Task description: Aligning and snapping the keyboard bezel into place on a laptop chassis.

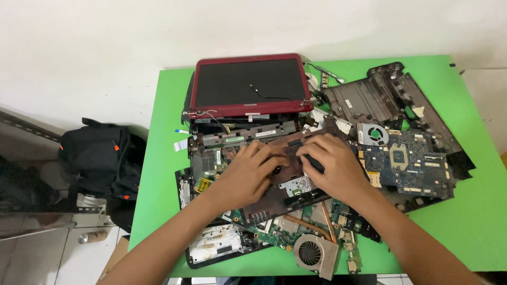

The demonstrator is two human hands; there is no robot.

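A dismantled laptop base (248, 140) with brown and dark plastic parts lies in the middle of a green table (158, 174). My left hand (248, 174) rests on top of it, fingers curled onto the brown frame. My right hand (330, 166) presses beside it, fingers bent over a small black part; whether it grips that part is unclear. Behind the base stands a red-framed laptop screen (248, 84) with a loose cable across it. Under my wrists lie circuit boards and a round cooling fan (311, 252).
A blue motherboard (414, 163) with a fan (374, 133) lies at the right on a black laptop shell (380, 95). A silver metal bracket (214, 244) sits near the front edge. A black backpack (97, 155) stands on the floor, left of the table.
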